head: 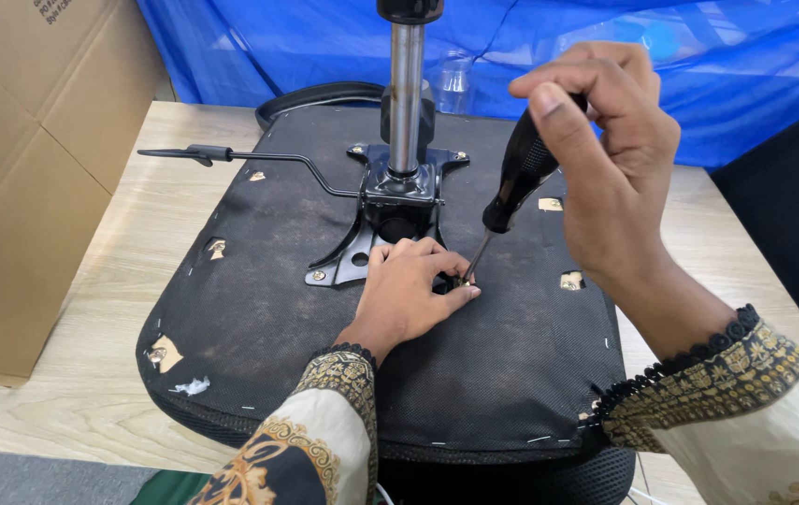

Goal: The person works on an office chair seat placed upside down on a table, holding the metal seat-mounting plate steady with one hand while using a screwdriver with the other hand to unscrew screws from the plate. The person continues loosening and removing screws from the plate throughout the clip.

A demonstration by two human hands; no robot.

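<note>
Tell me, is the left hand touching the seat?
Touching: the head view shows the left hand pressed flat on the seat, no gap.
</note>
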